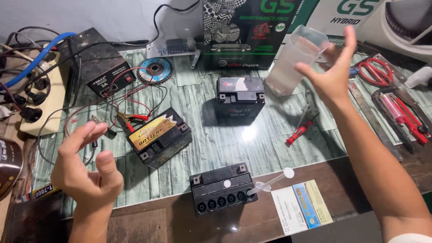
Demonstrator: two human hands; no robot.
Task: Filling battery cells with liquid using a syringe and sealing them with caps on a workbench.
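The clear plastic jug is sitting at about one o'clock in the view, tilted against the right hand, whose fingers are spreading wide around its far side with the palm turned inward, so the jug seems to be steadied rather than gripped tight; whether the hidden fingers are closing on it I cannot tell. That arm is reaching up and away from the lower right corner, forearm nearly straight. The left hand is hovering at eight o'clock, empty, fingers loosely curled and thumb raised, touching nothing. Between the two hands, at six o'clock near the edge of the tabletop, the open black battery is lying with its row of filler holes facing the person, probably so they are easy to reach; a small white-capped tube is resting just beside it. A yellow-labelled battery is lying at nine o'clock with red clips near it, another black battery is standing at twelve, and a red screwdriver is lying at three.
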